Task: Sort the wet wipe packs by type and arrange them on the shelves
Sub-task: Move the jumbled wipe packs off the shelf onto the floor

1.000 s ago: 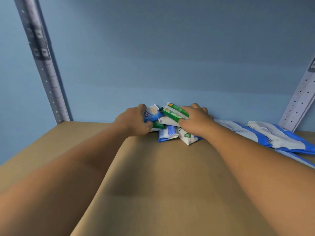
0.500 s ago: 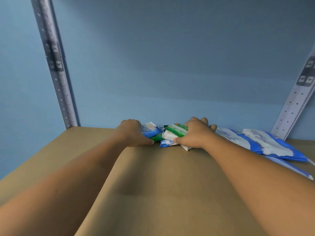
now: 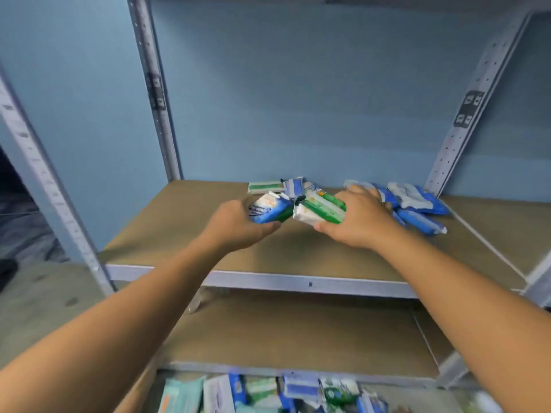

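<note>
My left hand [image 3: 238,226] grips a bundle of blue-and-white wipe packs [image 3: 268,208] above the upper shelf board [image 3: 185,231]. Beside it my right hand [image 3: 356,223] grips green-and-white wipe packs [image 3: 323,207]. The two bundles touch in the middle. Behind them on the board lie a flat green pack [image 3: 264,187] and a small blue-and-white pack [image 3: 295,186]. A pile of larger blue packs [image 3: 417,204] lies at the back right, partly behind my right hand.
Grey perforated uprights [image 3: 155,90] stand at the left and right against the blue wall. A lower shelf board [image 3: 283,332] lies beneath. Below that, at the bottom edge, sit several mixed wipe packs [image 3: 298,391]. Dark floor shows at the far left.
Both hands have lifted their bundles off the back of the shelf and drawn them toward me. The view has pulled back and down, revealing the lower shelves.
</note>
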Demonstrator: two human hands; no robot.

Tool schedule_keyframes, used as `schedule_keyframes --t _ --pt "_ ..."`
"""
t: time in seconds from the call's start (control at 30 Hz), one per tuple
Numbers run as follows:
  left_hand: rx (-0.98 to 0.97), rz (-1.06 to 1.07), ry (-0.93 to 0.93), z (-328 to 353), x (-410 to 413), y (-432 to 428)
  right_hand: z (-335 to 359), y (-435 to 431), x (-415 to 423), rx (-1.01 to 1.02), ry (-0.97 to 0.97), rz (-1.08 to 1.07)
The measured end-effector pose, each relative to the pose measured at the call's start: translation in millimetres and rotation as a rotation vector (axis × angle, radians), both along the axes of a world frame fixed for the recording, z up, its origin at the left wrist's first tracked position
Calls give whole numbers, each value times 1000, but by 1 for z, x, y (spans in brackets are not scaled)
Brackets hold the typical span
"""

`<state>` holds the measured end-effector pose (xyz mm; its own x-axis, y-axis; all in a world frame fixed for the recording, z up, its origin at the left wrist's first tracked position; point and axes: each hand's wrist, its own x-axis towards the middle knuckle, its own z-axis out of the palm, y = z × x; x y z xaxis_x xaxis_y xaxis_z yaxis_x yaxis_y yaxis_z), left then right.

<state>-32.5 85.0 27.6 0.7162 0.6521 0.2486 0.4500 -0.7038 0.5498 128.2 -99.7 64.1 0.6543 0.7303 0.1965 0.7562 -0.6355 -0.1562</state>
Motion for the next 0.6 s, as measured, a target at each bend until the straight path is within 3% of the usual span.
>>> schedule_keyframes --t 0.13,0.27,0.47,0.6 --pt "-267 -32 -16 -25 -66 -63 -31 -62 -69 192 237 -14" --pt "-522 -24 90 -103 -127 -108 -101 -110 -131 252 600 -86" --pt "-726 26 474 -244 -222 -158 -250 -168 -203 -15 1018 -346" --pt "-598 -108 784 -315 -259 -197 -331 -201 -241 -345 1006 -299"
